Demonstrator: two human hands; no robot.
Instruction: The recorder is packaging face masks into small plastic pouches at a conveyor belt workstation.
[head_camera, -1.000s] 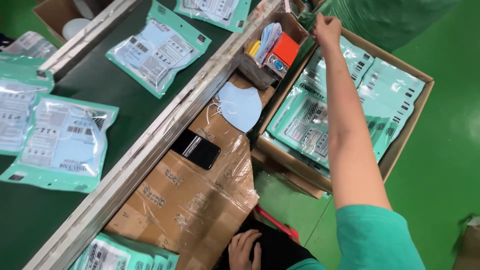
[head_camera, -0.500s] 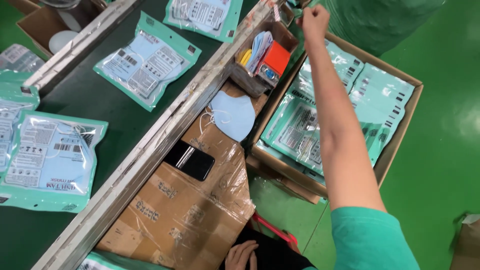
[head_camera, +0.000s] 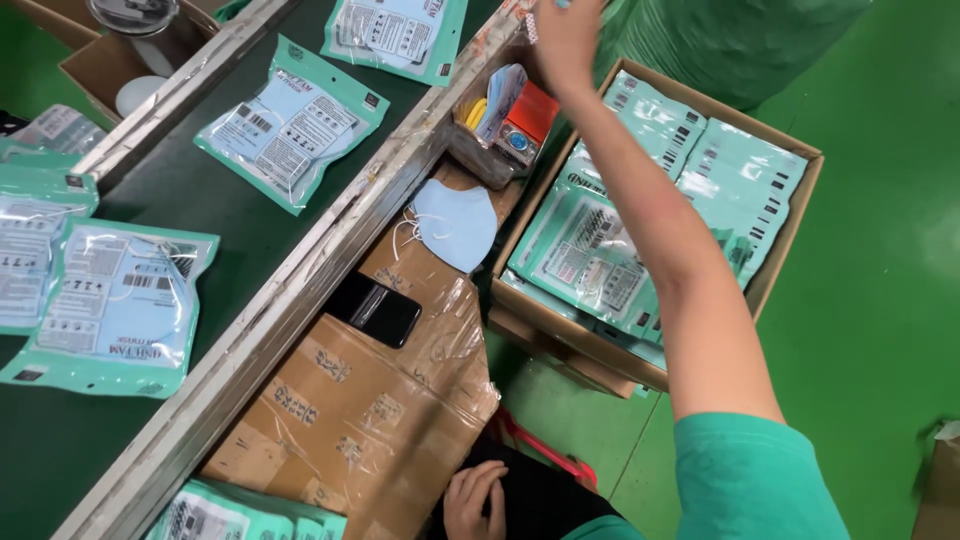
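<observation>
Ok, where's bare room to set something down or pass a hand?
Free: dark belt between the two nearest pouches; taped cardboard below the phone. Crowded: open carton packed with pouches; small bin beside the blue mask.

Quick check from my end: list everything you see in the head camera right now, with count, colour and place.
sealed mask packets: about five, teal and clear, lying on the dark conveyor belt
carton of packets: one, brown, right of the belt, filled with teal packets
loose face mask: one, light blue, on the taped cardboard
phone: one, black, on the cardboard beside the belt rail
small bin: one, holding red, yellow and blue items, by the rail
floor: green
left hand: resting on the dark lap, bottom edge
right hand: reached up to the top edge, fingers cut off by the frame
</observation>
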